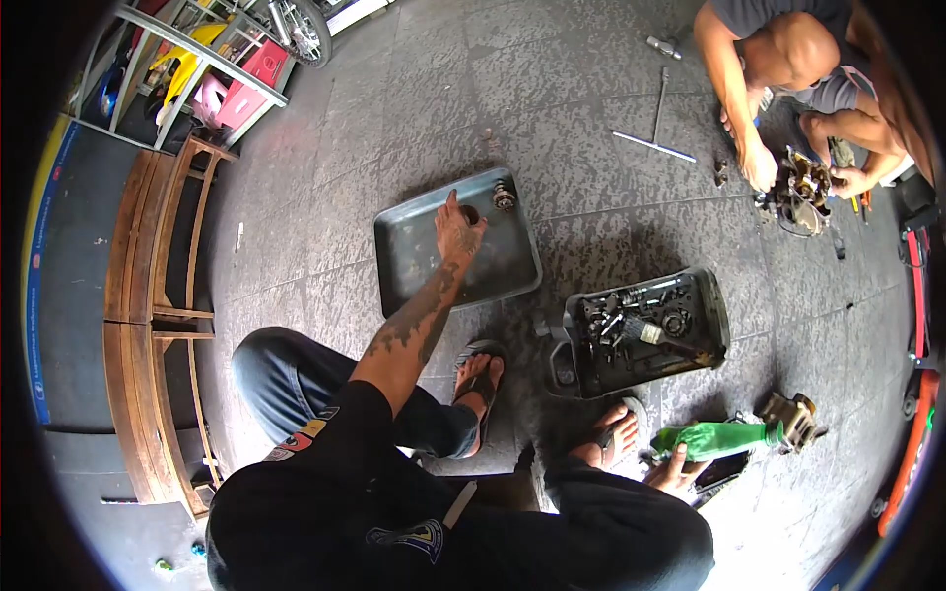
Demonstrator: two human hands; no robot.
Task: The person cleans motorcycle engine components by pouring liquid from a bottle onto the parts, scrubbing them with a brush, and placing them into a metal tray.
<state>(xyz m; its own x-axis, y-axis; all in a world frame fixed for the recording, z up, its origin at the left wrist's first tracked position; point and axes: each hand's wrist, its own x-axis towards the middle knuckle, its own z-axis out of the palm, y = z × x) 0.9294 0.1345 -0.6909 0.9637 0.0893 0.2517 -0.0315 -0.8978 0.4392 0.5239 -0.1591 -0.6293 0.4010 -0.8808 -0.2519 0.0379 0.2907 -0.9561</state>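
Note:
My left hand [456,236] reaches into a shallow grey tray [399,266], its fingers and thumb around a dark, round, hollow metal part [470,214]. In the tray's far right corner stands a small shaft-like part with a gear or spring [504,195]. Low on the right, my right hand [674,473] grips a green plastic bottle [714,439], which lies on its side in the hand. Just beyond the bottle's neck sits a metal engine part [788,422] on the floor. A dark container beneath the bottle is partly hidden.
A black bin [581,369] of loose engine parts stands right of my feet. At upper right a co-worker [749,118] crouches, hands on an engine block [803,192]. A T-handle wrench [658,138] lies on the floor. A wooden bench [138,374] is at left.

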